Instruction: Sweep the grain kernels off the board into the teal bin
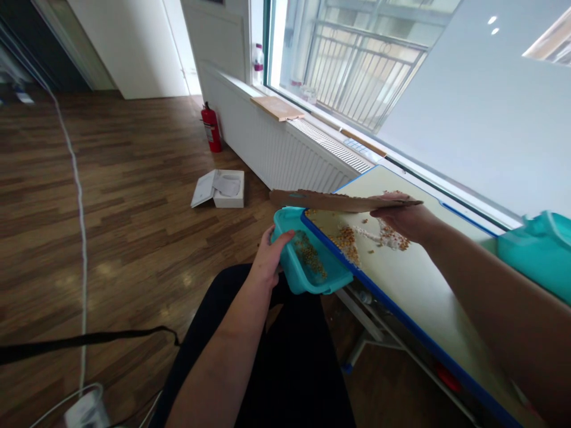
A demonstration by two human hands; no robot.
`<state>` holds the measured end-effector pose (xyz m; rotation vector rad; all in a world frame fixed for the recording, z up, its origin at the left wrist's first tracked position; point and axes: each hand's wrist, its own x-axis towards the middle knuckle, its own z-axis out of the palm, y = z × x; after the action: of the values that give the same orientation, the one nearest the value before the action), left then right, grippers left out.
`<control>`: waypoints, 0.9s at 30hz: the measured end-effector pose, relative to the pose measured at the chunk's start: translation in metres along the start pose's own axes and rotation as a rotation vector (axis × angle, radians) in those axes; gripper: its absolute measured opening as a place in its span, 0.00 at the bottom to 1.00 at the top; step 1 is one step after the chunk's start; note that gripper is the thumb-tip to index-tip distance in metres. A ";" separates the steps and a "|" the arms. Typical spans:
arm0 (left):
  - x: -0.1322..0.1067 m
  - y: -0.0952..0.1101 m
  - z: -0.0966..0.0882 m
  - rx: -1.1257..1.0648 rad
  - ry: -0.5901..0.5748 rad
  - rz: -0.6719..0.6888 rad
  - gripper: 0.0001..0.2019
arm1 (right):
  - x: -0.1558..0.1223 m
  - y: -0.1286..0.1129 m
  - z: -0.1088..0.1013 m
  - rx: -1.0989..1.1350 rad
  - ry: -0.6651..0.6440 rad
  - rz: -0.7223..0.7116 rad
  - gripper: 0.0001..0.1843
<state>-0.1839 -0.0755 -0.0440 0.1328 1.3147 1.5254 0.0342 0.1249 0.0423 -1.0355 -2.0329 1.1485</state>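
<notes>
My left hand [271, 257] grips the rim of a teal plastic tub [298, 270], holding it just below the blue edge of the table [428, 291]. Several yellow kernels [311, 255] lie inside the tub. My right hand [404, 219] holds a flat brown cardboard piece [330, 200] edge-down on the tabletop, near the table's corner. More kernels [348, 239] and some white bits lie scattered on the table between the cardboard and the edge above the tub.
A second teal container [537, 252] sits at the right on the table. An open white box [220, 188] and a red fire extinguisher [212, 128] are on the wooden floor by the radiator [285, 154]. A white cable [80, 208] runs across the floor at left.
</notes>
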 end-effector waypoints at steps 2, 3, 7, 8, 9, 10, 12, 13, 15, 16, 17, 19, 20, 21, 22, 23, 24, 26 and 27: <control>-0.003 -0.001 0.001 -0.007 0.012 0.006 0.39 | 0.001 0.001 0.000 0.058 0.010 0.041 0.13; -0.005 -0.001 0.002 -0.005 0.018 0.006 0.39 | 0.002 0.001 0.000 0.067 0.015 0.049 0.13; -0.010 -0.005 0.002 0.010 0.037 -0.010 0.39 | 0.003 -0.002 -0.002 0.009 0.012 0.029 0.12; -0.011 -0.007 0.002 0.008 0.037 -0.013 0.39 | 0.002 -0.003 -0.002 0.005 0.000 0.022 0.12; -0.013 -0.008 0.002 0.005 0.036 -0.017 0.39 | 0.002 -0.004 -0.003 0.007 -0.011 0.016 0.12; -0.014 -0.010 0.002 0.000 0.034 -0.021 0.40 | 0.001 -0.004 -0.003 0.015 -0.021 0.013 0.11; -0.017 -0.013 0.002 -0.008 0.034 -0.033 0.40 | -0.002 -0.005 -0.003 0.042 -0.026 0.016 0.11; -0.018 -0.014 0.003 -0.011 0.037 -0.039 0.40 | -0.004 -0.005 -0.003 0.053 -0.021 0.021 0.11; -0.022 -0.017 0.004 -0.017 0.044 -0.042 0.39 | -0.007 -0.007 -0.003 0.073 -0.011 0.038 0.11; -0.024 -0.018 0.004 -0.019 0.045 -0.040 0.38 | -0.008 -0.008 -0.004 0.083 -0.007 0.045 0.11; -0.026 -0.019 0.005 -0.019 0.045 -0.039 0.38 | -0.010 -0.009 -0.004 0.086 -0.009 0.047 0.11; -0.030 -0.022 0.006 -0.017 0.040 -0.043 0.37 | -0.013 -0.011 -0.005 0.059 -0.021 0.040 0.10; -0.033 -0.023 0.007 -0.015 0.040 -0.048 0.37 | -0.015 -0.013 -0.006 0.040 -0.029 0.035 0.10; -0.035 -0.025 0.007 -0.014 0.044 -0.053 0.37 | -0.017 -0.013 -0.006 0.031 -0.032 0.033 0.10; -0.037 -0.026 0.008 -0.013 0.049 -0.056 0.37 | -0.019 -0.014 -0.007 0.040 -0.032 0.038 0.10; -0.039 -0.027 0.009 -0.013 0.057 -0.057 0.37 | -0.020 -0.014 -0.007 0.067 -0.034 0.050 0.11; -0.042 -0.029 0.010 -0.013 0.064 -0.057 0.37 | -0.022 -0.014 -0.008 0.101 -0.034 0.063 0.11; -0.047 -0.031 0.013 -0.018 0.070 -0.055 0.37 | -0.026 -0.014 -0.009 0.131 -0.033 0.073 0.12; -0.049 -0.033 0.014 -0.023 0.066 -0.051 0.37 | -0.027 -0.014 -0.010 0.121 -0.036 0.069 0.13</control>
<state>-0.1333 -0.1090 -0.0383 0.0346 1.3423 1.5119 0.0515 0.1016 0.0563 -1.0378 -1.9424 1.3176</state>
